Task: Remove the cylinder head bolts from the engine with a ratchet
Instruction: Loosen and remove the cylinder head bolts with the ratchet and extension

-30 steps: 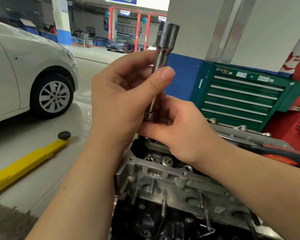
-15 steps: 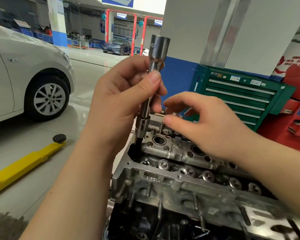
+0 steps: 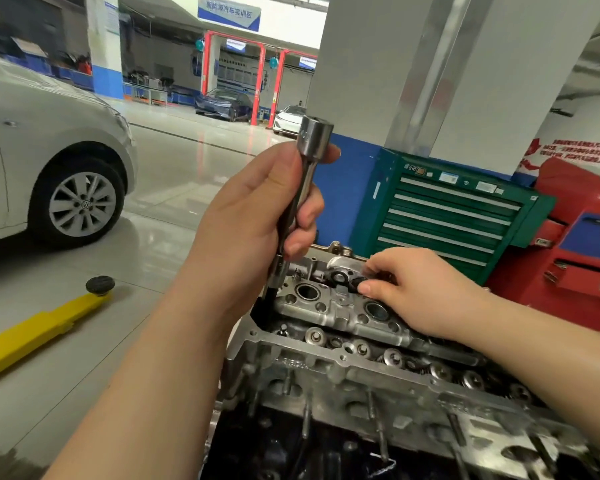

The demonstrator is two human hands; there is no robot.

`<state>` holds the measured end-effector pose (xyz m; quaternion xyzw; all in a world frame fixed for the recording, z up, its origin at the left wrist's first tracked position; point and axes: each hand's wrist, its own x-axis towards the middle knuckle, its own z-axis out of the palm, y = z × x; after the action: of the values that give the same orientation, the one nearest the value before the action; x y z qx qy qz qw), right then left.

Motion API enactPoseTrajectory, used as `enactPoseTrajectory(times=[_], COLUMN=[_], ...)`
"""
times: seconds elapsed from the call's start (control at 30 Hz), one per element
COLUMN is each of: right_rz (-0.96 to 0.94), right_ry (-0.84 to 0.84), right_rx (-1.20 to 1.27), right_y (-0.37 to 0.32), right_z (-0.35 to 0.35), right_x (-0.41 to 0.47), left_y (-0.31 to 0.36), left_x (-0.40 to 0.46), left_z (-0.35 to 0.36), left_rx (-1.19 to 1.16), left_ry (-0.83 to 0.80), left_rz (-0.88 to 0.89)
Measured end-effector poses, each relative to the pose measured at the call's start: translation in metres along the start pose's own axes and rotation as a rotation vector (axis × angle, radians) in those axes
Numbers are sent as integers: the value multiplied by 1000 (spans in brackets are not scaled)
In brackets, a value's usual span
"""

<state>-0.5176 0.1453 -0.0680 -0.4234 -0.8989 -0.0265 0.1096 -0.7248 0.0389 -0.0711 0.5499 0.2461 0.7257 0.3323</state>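
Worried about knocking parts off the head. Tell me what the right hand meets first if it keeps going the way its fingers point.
The right hand points left across the cylinder head; its fingertips are already at a dark ring-shaped part. Beyond lies the extension bar, though depth is unclear.

A long shiny metal socket extension (image 3: 300,202) stands almost straight up, leaning a little to the right at the top. Its top end is a wide round cup. Its thin bottom end goes down into a dark hole at the left end of the cylinder head (image 3: 329,306). The cylinder head is gray metal with round holes, small bolts and valve springs in rows. It sits on top of the dark engine block (image 3: 291,445).
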Motion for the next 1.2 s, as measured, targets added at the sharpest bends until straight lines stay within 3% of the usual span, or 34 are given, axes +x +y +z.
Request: enactPoseTrajectory(times=[0.17,0.3,0.37,0.73,1.2], right_rz=[-13,-7,-13,-47,-128], right_ry=[117,42,-60,-83,-21], right_rx=[185,840,1022,580,309], right_y=[-8,-21,-33,-80,-97], right_z=[-33,-85,-112,-160,-168], right_x=[-1,7,12,32,50], left_y=[-4,-6,-6,-5,-7], left_x=[2,4,4,3,4], left_z=[3,3,4,4,2], left_rx=[-46,-99,-106,-85,-106], left_ry=[20,34,34,38,41], left_rz=[10,20,26,19,11])
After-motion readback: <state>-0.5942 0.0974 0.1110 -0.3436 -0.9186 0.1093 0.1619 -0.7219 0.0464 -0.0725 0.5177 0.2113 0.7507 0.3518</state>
